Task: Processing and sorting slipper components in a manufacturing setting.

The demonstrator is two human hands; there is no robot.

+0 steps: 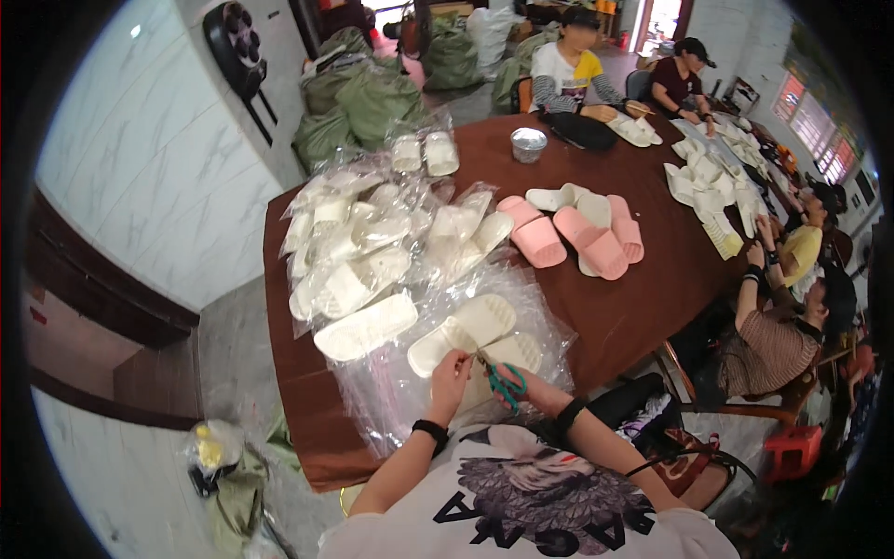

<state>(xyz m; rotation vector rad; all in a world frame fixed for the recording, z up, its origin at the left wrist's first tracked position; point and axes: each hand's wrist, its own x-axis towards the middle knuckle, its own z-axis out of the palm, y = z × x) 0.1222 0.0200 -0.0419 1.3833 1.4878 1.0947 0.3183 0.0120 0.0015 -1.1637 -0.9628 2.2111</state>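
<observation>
My right hand (535, 391) grips teal-handled scissors (507, 385), with the blades pointing toward my left fingertips. Close beside the blades, my left hand (452, 374) is closed in a pinch; what lies between its fingers is too small to make out. Both hands are over a pair of cream slippers, one slipper (486, 320) lying farther off and the other (517, 354) partly behind the scissors. They rest on clear plastic bags (372, 396) at the table's near side. Another cream slipper (366, 328) lies just left of them.
Bagged cream slippers (358, 242) are piled on the brown-covered table (503, 172) at the left. Pink slippers (596, 244) and a foil-topped bowl (528, 144) lie farther off. Co-workers (573, 70) sit around the far and right sides, near more cream slippers (703, 177). Green sacks (377, 98) stand behind.
</observation>
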